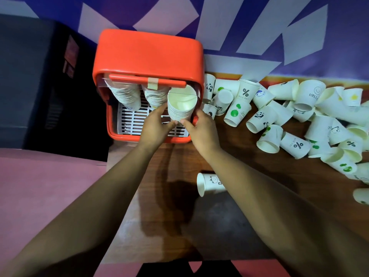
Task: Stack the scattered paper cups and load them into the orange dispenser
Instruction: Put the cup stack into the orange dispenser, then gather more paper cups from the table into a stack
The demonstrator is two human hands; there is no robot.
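Here the left hand (pixel 154 124) and right hand (pixel 199 126) pinch the base of the cup stack (pixel 180 104), fingers curled either side. It stands just above the fingertips, in the orange dispenser (pixel 147 54) (two more stacks (pixel 123 94) left of them). Prob. best: push straight up, even pressure, w/o crushing rims.

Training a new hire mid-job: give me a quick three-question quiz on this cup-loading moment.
1. True or false: the left hand and right hand both hold the cup stack at the orange dispenser.
2. How many stacks are in the dispenser, counting the held one?
3. The loose cups lie mostly: A) left of the dispenser, B) right of it, C) on top.
Key: 1 true; 2 three; 3 B.
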